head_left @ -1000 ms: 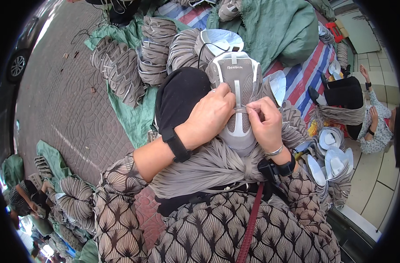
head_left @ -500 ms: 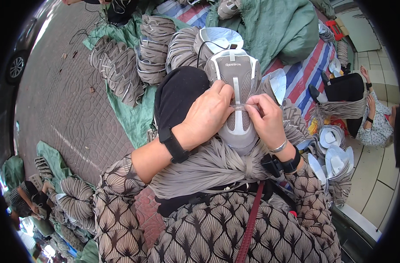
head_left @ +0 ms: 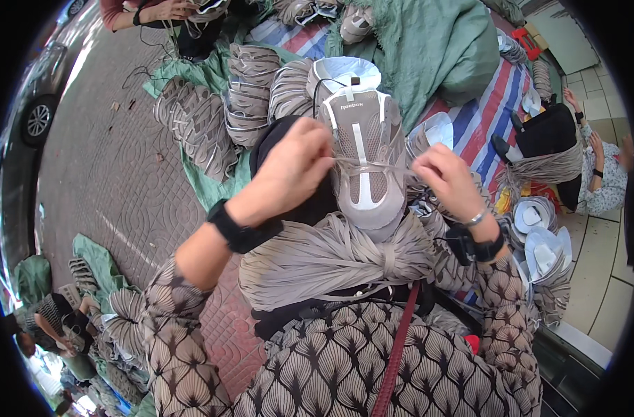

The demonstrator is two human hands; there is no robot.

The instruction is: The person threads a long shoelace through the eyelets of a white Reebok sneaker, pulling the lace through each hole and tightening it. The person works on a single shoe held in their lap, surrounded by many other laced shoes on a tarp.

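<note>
Left hand (head_left: 296, 163), right hand (head_left: 448, 179) farther apart, pinching thin grey fabric lace (head_left: 385, 166) across grey-white mesh shoe upper (head_left: 361, 142); slack seemingly out.

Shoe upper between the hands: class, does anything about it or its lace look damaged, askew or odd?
Nothing stands out: the shoe upper shows no visible tear or stain, and the lace stretches across it between left hand and right hand.

Lace bundle (head_left: 296, 267) on the lap (head_left: 275, 325), shoe upper (head_left: 362, 191) just beyond it. Lace (head_left: 386, 166) runs across upper, left hand (head_left: 293, 167) left, right hand (head_left: 452, 182) right. Stacked uppers (head_left: 251, 94) behind, left; sack (head_left: 442, 55) behind, right, by ground sheet (head_left: 480, 121). Car (head_left: 42, 125) far left.
</note>
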